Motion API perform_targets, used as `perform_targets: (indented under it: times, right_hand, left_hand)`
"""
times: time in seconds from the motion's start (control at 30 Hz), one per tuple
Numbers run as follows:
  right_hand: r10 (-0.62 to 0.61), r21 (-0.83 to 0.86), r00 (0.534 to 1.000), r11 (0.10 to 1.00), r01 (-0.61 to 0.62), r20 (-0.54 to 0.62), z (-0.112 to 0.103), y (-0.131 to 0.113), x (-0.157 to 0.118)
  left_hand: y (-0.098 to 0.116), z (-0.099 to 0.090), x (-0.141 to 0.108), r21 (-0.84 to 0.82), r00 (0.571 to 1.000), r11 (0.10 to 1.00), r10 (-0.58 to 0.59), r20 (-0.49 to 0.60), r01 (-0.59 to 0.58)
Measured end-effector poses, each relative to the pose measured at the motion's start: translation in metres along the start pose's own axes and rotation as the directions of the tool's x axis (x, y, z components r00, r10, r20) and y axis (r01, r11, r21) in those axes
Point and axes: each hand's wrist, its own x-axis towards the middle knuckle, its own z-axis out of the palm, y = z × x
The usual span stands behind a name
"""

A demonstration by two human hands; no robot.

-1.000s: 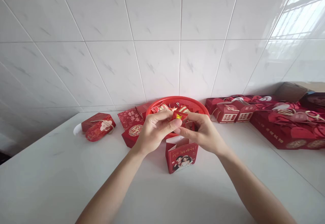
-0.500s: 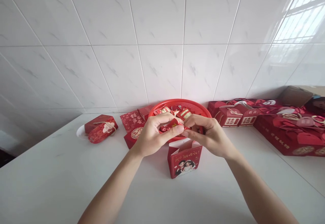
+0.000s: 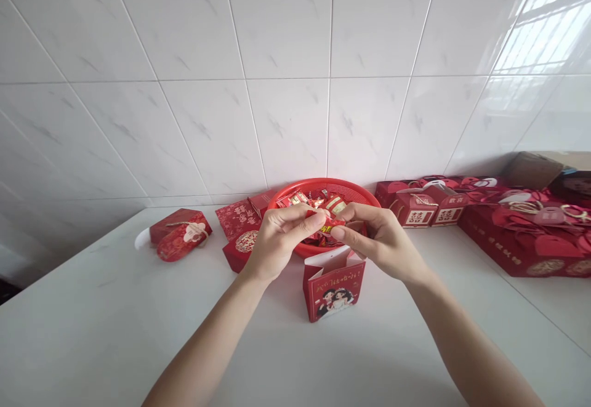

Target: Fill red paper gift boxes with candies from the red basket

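Pinched between both hands is a small red wrapped candy [image 3: 327, 229] with yellow print. My left hand [image 3: 281, 237] grips its left end with thumb and fingers. On the other end, my right hand [image 3: 381, 234] has thumb and forefinger closed. Right below stands an upright red gift box [image 3: 336, 293] with a cartoon bridal couple on its front and its top open. Behind my hands sits a red plastic basket [image 3: 364, 193] holding several wrapped sweets [image 3: 336, 202], partly hidden by my fingers.
Left of the basket lie red patterned boxes [image 3: 237, 219]. Farther left is a red hexagonal box [image 3: 178, 231] with twine. Several red boxes [image 3: 418, 207] line the wall at right, beside a larger red group [image 3: 517, 241]. A cardboard box [image 3: 530, 168] stands behind. White tiles [image 3: 295, 130] rise behind the counter.
The candy has turned in my fingers, showing more of its yellow print. My hands stay above the gift box, and the view has shifted slightly.
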Motion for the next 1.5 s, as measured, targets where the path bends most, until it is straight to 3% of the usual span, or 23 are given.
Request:
perform_targets:
  times: [0.13, 0.37, 0.63, 0.83, 1.17, 1.33, 1.43, 1.5]
  right_hand:
    - [-0.015, 0.012, 1.0, 1.0, 0.016, -0.023, 0.003, 0.0, 0.002]
    - [0.031, 0.232, 0.999, 0.972, -0.035, 0.018, 0.003, 0.002, 0.001]
    - [0.098, 0.18, 0.995, 0.979, -0.091, -0.028, -0.001, 0.001, 0.001]
    - [0.097, 0.086, 0.995, 0.991, -0.099, 0.022, -0.004, -0.004, 0.001]
    - [0.121, 0.131, 0.988, 0.982, -0.133, 0.096, -0.012, -0.002, 0.001]
    - [0.007, -0.114, 0.999, 0.993, -0.011, -0.033, -0.024, -0.007, 0.0]
    - [-0.021, -0.255, 0.998, 0.966, 0.036, 0.064, -0.036, -0.011, -0.004]
    - [0.003, -0.325, 0.986, 0.944, 0.052, 0.168, -0.041, -0.011, -0.006]
  left_hand:
    - [-0.003, 0.003, -0.001, 0.011, 0.999, 0.999, 0.038, 0.037, -0.038]
    - [-0.001, 0.006, 0.002, -0.193, 0.99, 0.972, -0.121, 0.065, 0.132]
    - [-0.004, 0.002, 0.0, -0.033, 0.997, 0.998, -0.043, 0.064, 0.045]
    - [0.003, 0.005, -0.002, 0.033, 0.998, 0.999, -0.008, 0.062, 0.006]
    - [0.0, 0.003, -0.002, 0.068, 0.995, 0.998, 0.013, 0.094, -0.019]
    - [0.009, -0.013, -0.003, 0.379, 0.987, 0.924, -0.008, 0.163, -0.056]
    - [0.019, -0.022, -0.007, 0.584, 0.957, 0.802, -0.06, 0.283, -0.123]
    - [0.023, -0.024, -0.009, 0.64, 0.915, 0.755, -0.145, 0.376, -0.144]
